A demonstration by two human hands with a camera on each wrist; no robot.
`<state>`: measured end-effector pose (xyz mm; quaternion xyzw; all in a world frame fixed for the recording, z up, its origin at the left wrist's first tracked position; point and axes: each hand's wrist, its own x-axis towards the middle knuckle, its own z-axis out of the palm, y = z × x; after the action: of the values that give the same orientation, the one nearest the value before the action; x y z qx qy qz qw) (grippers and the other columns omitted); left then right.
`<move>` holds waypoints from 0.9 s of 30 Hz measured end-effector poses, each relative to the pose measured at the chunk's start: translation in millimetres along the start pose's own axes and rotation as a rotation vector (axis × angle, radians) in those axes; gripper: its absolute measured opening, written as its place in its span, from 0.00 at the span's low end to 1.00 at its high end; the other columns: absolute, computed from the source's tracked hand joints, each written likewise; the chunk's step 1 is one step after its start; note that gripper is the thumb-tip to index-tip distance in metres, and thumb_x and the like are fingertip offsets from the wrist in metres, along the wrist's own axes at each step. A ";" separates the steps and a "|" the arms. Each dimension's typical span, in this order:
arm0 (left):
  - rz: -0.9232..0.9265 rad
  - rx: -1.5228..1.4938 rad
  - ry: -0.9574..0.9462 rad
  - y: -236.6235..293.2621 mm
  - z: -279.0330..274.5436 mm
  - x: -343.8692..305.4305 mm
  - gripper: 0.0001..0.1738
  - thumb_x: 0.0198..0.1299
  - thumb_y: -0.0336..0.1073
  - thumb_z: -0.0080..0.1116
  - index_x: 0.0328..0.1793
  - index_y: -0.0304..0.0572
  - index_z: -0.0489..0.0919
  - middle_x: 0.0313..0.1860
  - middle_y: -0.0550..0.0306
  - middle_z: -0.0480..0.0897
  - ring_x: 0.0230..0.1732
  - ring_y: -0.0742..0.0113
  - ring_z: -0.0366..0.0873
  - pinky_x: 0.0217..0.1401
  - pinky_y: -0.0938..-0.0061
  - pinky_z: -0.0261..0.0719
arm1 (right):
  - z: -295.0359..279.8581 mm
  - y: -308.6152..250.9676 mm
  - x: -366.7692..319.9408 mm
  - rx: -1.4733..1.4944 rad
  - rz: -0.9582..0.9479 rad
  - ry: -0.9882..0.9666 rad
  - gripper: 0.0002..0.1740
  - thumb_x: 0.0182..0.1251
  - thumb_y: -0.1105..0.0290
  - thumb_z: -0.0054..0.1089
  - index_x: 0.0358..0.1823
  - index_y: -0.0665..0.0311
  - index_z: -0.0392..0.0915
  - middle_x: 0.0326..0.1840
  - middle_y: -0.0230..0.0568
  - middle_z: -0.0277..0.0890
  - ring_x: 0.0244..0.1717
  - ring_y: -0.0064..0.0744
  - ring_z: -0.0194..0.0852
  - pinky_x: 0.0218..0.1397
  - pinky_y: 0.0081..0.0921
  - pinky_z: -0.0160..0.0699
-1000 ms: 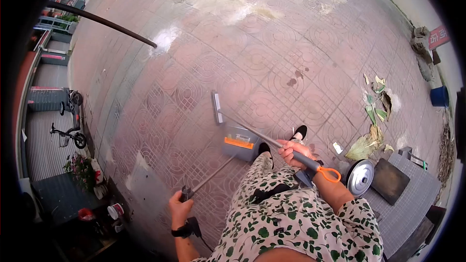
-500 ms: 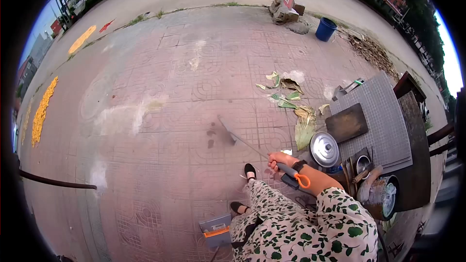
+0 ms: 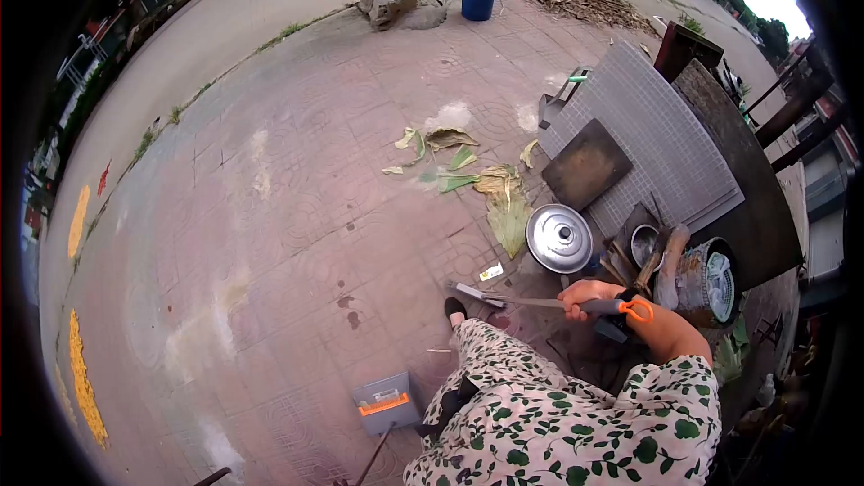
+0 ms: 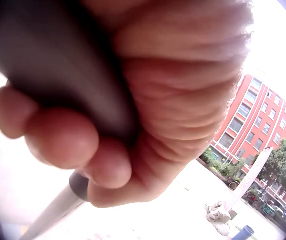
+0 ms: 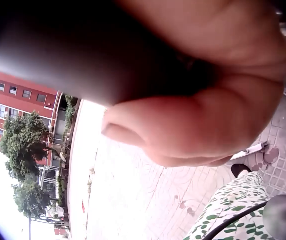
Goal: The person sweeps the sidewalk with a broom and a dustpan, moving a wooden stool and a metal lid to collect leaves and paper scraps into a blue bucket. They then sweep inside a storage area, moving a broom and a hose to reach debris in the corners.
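Observation:
My right hand grips the grey handle of a broom with an orange hanging loop. Its narrow broom head is down by my shoe, close to a small white-and-yellow wrapper. In the right wrist view, curled fingers wrap the dark handle. My left hand holds a dark handle grip in the left wrist view; the head view hardly shows that hand. The grey dustpan with an orange comb strip rests on the paving, its pole running toward the bottom edge.
Dry and green leaves lie scattered ahead. At right are a metal lid, a dark board, a grey gridded panel and a basket. Farther off stand a blue bucket and a sign on rocks.
The head view has turned right, toward the leaves and lid. The broom head has swung from the open paving to beside my shoe and the wrapper. My left hand has slipped from the head view.

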<state>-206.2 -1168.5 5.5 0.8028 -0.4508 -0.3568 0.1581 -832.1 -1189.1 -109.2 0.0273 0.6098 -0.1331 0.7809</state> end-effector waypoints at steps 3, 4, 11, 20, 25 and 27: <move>0.185 0.135 -0.040 56.8 16.9 48.1 0.18 0.52 0.33 0.56 0.49 0.33 0.78 0.33 0.49 0.81 0.32 0.64 0.75 0.38 0.71 0.73 | -35.9 -43.8 -10.4 0.088 -0.078 -0.032 0.16 0.55 0.80 0.48 0.46 0.59 0.63 0.23 0.34 0.65 0.18 0.18 0.63 0.16 0.17 0.62; 0.197 0.141 -0.043 76.9 22.9 59.8 0.18 0.52 0.33 0.56 0.49 0.33 0.78 0.33 0.49 0.81 0.32 0.64 0.75 0.38 0.71 0.73 | -43.4 -62.7 -5.6 -0.036 -0.122 0.094 0.14 0.54 0.79 0.50 0.44 0.61 0.65 0.23 0.35 0.66 0.17 0.19 0.63 0.15 0.18 0.64; 0.357 0.048 0.007 174.8 77.5 185.7 0.20 0.51 0.34 0.57 0.51 0.34 0.77 0.33 0.52 0.80 0.32 0.65 0.76 0.37 0.73 0.75 | -44.1 -142.9 48.1 -0.040 -0.520 0.263 0.41 0.52 0.78 0.51 0.69 0.72 0.45 0.23 0.41 0.72 0.18 0.25 0.70 0.16 0.24 0.70; -0.206 -0.934 -0.462 363.4 134.0 341.9 0.10 0.60 0.39 0.54 0.32 0.46 0.68 0.18 0.67 0.61 0.16 0.78 0.57 0.17 0.84 0.57 | -27.4 -249.2 52.1 0.405 -0.613 0.140 0.44 0.51 0.81 0.49 0.72 0.64 0.41 0.29 0.43 0.72 0.20 0.22 0.67 0.18 0.22 0.68; -0.321 -1.158 -0.550 475.7 197.7 430.0 0.12 0.59 0.40 0.53 0.28 0.46 0.67 0.17 0.66 0.60 0.15 0.78 0.55 0.16 0.86 0.53 | -20.0 -333.5 48.6 0.516 -0.628 0.091 0.45 0.52 0.83 0.46 0.73 0.58 0.38 0.27 0.45 0.70 0.18 0.22 0.63 0.18 0.22 0.67; -0.345 -1.275 -0.764 525.9 225.2 470.9 0.06 0.58 0.36 0.53 0.38 0.45 0.71 0.18 0.67 0.65 0.15 0.80 0.58 0.16 0.83 0.58 | -21.8 -361.3 41.4 0.532 -0.634 0.129 0.45 0.51 0.84 0.45 0.72 0.58 0.39 0.27 0.43 0.69 0.16 0.21 0.62 0.18 0.20 0.66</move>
<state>-529.0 -1833.0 -51.1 0.4361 -0.0489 -0.8207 0.3659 -930.6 -1539.8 -111.3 0.0472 0.5801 -0.5177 0.6271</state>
